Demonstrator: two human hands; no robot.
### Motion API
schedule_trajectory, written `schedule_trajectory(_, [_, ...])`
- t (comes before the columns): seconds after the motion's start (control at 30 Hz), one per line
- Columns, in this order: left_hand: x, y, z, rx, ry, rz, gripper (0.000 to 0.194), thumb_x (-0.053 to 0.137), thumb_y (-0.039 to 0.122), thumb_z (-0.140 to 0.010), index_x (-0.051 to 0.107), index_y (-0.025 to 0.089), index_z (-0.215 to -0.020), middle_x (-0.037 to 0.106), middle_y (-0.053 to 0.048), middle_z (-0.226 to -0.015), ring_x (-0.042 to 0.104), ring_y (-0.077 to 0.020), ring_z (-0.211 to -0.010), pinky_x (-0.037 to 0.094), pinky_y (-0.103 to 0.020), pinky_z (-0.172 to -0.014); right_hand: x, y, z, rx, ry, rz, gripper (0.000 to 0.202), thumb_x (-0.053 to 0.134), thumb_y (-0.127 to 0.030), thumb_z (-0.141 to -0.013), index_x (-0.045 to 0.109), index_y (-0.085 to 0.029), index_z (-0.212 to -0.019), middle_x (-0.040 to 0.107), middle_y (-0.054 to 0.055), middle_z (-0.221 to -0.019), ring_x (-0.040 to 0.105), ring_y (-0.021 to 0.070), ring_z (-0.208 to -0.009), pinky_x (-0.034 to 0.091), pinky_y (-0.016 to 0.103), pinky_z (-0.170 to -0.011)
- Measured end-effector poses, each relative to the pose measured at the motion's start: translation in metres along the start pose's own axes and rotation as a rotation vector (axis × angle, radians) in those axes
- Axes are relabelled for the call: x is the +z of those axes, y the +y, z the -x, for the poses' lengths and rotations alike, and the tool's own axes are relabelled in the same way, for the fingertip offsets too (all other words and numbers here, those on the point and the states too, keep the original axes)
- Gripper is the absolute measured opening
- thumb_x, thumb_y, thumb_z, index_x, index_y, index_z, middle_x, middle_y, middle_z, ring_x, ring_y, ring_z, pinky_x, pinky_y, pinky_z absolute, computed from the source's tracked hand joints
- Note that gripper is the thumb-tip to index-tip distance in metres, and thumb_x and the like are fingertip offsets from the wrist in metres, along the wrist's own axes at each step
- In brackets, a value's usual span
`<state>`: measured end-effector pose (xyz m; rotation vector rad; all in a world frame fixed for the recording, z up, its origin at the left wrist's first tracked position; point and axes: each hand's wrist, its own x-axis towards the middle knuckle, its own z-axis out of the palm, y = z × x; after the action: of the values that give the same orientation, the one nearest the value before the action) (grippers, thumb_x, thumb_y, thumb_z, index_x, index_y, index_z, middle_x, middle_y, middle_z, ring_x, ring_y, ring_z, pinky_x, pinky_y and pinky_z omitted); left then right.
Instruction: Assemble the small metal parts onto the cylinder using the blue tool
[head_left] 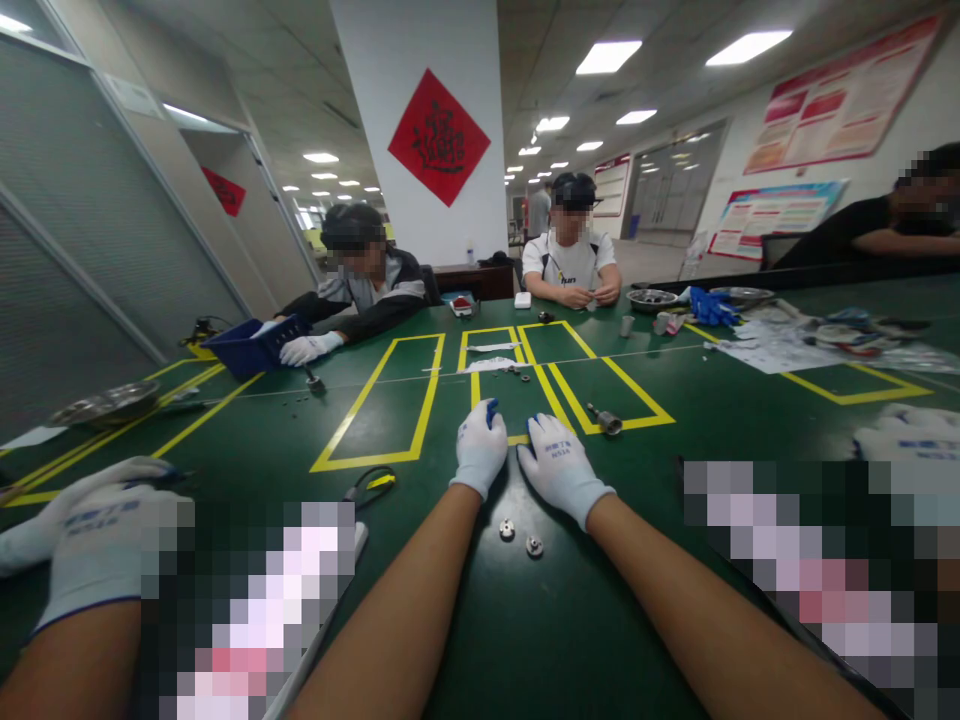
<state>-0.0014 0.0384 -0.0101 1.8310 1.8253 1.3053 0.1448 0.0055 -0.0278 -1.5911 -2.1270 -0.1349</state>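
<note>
My left hand (481, 447), in a white glove with blue fingertips, rests on the green table with its fingers pointing forward. Nothing shows in it. My right hand (559, 460), gloved alike, lies flat beside it, thumb spread from the fingers and nothing held. The undersides of both hands are hidden. Close to my wrists are a small round metal part (507, 530) and a second such part (534, 546). Beyond my right hand lies a metal cylinder with a shaft (604, 420). Farther ahead, small metal rings (525, 378) sit near white paper strips (491, 365).
Yellow tape (420, 430) outlines rectangles on the green table (442, 560). Gloved hands of neighbours (97, 540) come in at both sides, near pixelated screens. Across the table, one person reaches into a blue bin (255, 347); another handles something small. Blue gloves (712, 307) and papers lie right.
</note>
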Motion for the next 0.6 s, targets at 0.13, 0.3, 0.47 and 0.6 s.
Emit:
schedule_trajectory(0.13, [0.0,0.002,0.001,-0.027,-0.009,0.01,0.034,0.054,0.022,-0.092,0.067,0.016,-0.123,0.072,-0.014,-0.124,0.066,-0.0289,-0.119,0.048,-0.046,-0.109,0.015,0.007,-0.041,0.059,-0.03,0.043,0.06,0.048,-0.039,-0.097,0.051,-0.002,-0.145,0.051,0.024,-0.149,0.044,0.0339,-0.141,0.03,0.045,-0.118])
schedule_trajectory(0.3, [0.0,0.003,0.002,-0.047,-0.047,0.003,0.031,0.056,0.022,-0.091,0.068,0.019,-0.119,0.073,-0.013,-0.121,0.067,-0.0294,-0.115,0.05,-0.047,-0.106,0.047,0.012,-0.113,0.19,-0.062,0.073,0.065,0.052,-0.039,-0.094,0.048,0.001,-0.145,0.052,0.029,-0.145,0.046,0.0377,-0.135,0.034,0.047,-0.112])
schedule_trajectory(0.47, [-0.001,0.005,0.003,-0.084,-0.079,-0.025,0.029,0.055,0.024,-0.092,0.069,0.021,-0.117,0.075,-0.011,-0.114,0.069,-0.0278,-0.106,0.053,-0.042,-0.097,0.078,0.019,-0.175,0.136,-0.107,0.114,0.071,0.05,-0.044,-0.095,0.038,-0.003,-0.152,0.037,0.025,-0.158,0.032,0.0393,-0.145,0.026,0.05,-0.116])
schedule_trajectory(0.6, [-0.003,0.01,0.004,-0.099,-0.074,-0.057,0.027,0.055,0.025,-0.092,0.069,0.024,-0.115,0.076,-0.007,-0.112,0.07,-0.0235,-0.105,0.053,-0.035,-0.095,0.089,0.024,-0.194,0.121,-0.221,0.071,0.062,0.038,-0.046,-0.1,0.046,-0.006,-0.146,0.046,0.023,-0.152,0.043,0.0362,-0.138,0.031,0.047,-0.113])
